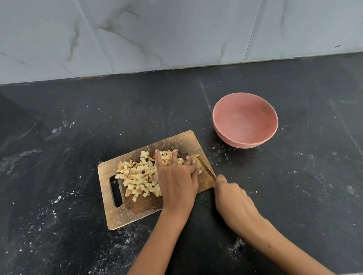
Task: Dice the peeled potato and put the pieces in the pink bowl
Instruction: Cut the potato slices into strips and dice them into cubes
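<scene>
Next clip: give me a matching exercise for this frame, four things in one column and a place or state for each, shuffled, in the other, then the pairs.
Things:
1. pink bowl
2. diced potato
3. left hand
4. right hand

Places or states:
A. heaped on the wooden cutting board
B. grips the knife at the board's right edge
C. stands empty on the black counter, right of the board
D. lies flat, fingers spread, on the potato pieces

Pairs: 1-C, 2-A, 3-D, 4-B
</scene>
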Tool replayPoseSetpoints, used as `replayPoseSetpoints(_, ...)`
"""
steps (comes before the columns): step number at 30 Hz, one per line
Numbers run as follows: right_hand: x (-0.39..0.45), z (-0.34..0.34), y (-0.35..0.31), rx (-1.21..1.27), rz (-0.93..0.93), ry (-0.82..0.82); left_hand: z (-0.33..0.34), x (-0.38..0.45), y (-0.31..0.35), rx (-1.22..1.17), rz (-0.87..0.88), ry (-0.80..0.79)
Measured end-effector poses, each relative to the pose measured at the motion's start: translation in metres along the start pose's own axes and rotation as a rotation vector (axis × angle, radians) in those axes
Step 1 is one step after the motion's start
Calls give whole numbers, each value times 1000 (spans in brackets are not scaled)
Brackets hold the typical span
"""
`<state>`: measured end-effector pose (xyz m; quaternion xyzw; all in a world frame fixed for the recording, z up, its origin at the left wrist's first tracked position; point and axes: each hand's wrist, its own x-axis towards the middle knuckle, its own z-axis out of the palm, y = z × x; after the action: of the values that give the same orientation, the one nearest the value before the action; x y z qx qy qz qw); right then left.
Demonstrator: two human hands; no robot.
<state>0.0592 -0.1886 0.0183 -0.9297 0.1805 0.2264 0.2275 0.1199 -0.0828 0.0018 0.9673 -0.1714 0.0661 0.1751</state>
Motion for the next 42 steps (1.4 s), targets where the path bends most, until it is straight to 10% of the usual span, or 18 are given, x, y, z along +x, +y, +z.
replayPoseSetpoints(42, -14, 7, 4, -24, 17, -11, 8, -8, -7, -26, 38, 86)
